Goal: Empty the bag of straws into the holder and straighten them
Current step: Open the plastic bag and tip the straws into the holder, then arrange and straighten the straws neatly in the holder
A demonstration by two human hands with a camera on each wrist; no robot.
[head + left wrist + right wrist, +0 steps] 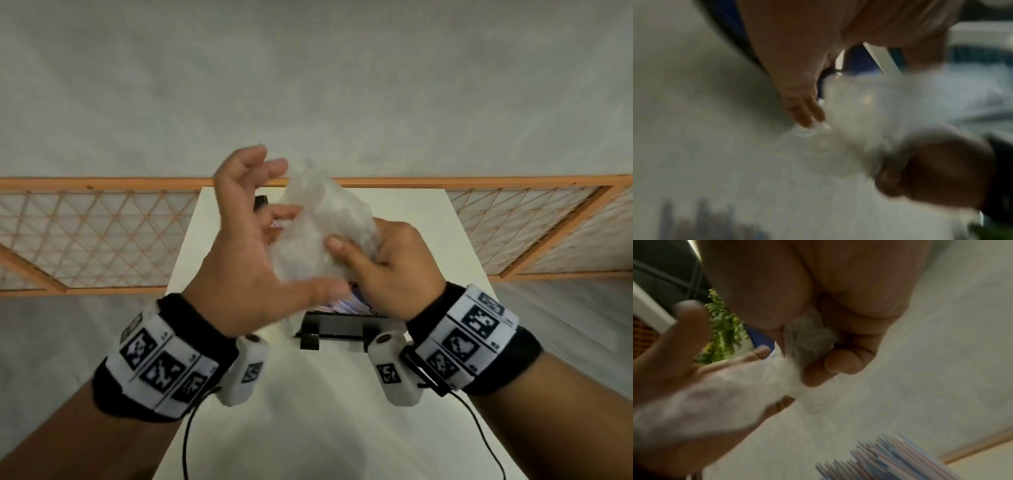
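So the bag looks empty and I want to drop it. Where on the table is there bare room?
Bare tabletop lies between the black holder and the near edge. The middle is crowded: holder, straws, both hands around the bag.

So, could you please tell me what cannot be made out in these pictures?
- Holder: head view, mostly hidden behind the bag and both hands.
- Straws: right wrist view, blurred and cut off by the bottom edge; whether they lie straight is unclear.
- Left hand: left wrist view is motion-blurred; its contact with the bag is uncertain.
- Bag contents: too blurred everywhere.
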